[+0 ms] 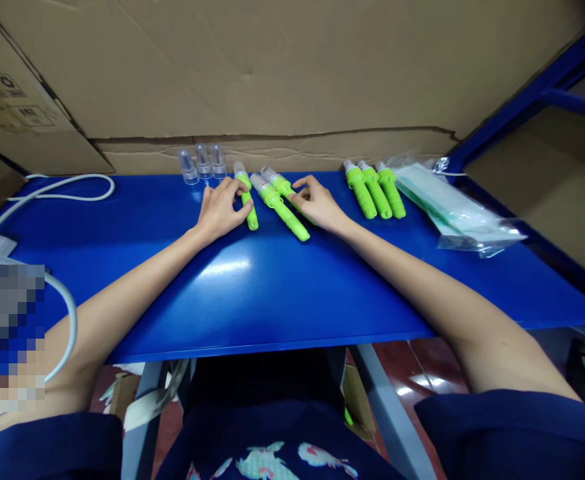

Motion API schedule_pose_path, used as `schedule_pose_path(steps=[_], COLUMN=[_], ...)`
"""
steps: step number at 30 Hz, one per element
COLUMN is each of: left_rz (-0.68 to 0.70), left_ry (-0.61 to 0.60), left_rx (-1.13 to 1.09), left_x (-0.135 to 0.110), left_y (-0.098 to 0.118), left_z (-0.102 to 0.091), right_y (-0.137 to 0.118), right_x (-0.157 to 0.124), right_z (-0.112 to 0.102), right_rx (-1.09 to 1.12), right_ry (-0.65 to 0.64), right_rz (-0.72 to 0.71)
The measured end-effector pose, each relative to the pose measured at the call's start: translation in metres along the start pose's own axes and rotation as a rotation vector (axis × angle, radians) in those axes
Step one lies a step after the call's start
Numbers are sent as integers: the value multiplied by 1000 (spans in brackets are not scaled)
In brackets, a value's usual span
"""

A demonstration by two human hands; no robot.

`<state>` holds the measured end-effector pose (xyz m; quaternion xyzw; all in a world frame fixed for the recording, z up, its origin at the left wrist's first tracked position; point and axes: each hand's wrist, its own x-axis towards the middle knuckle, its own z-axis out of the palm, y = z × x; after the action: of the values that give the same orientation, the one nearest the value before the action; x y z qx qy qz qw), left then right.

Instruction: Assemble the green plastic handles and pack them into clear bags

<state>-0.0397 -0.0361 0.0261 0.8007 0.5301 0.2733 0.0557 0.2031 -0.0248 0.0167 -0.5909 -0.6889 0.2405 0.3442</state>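
Observation:
Three bright green light sticks with clear caps lie in the middle of the blue table. My left hand (224, 208) is closed with thumb and fingers about the left green light stick (252, 219). The middle green light stick (290, 221) lies tilted between my hands, and neither hand is on it. My right hand (320, 204) pinches the body of the right green light stick (280, 183), whose lower end is hidden behind the hand. Three clear caps (202, 162) stand in a row beyond my left hand.
Three more green light sticks (376, 190) lie side by side on the right, beside clear plastic bags (460, 203). A white cable (72, 187) runs over the left of the blue table (282, 300). Cardboard (272, 73) walls the back; a blue frame (527, 93) borders the right.

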Motion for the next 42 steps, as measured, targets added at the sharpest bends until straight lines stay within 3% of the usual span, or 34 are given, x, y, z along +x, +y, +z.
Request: schedule_pose_path(steps=[9, 15, 24, 32, 42], left_rz=[29, 43, 38, 31, 25], left_ry=[-6, 2, 15, 21, 6], left_rx=[-19, -23, -15, 10, 10], left_x=[0, 0, 0, 0, 0], left_y=[-2, -2, -4, -6, -5], left_z=[1, 2, 3, 3, 2], right_y=[-13, -24, -38, -37, -26], right_x=[-14, -22, -38, -38, -33], right_z=[6, 5, 3, 2, 6], right_rx=[-298, -492, -559, -606, -560], right_ry=[-46, -2, -181, -321, -295], right_rz=[-142, -231, -506, -612, -662])
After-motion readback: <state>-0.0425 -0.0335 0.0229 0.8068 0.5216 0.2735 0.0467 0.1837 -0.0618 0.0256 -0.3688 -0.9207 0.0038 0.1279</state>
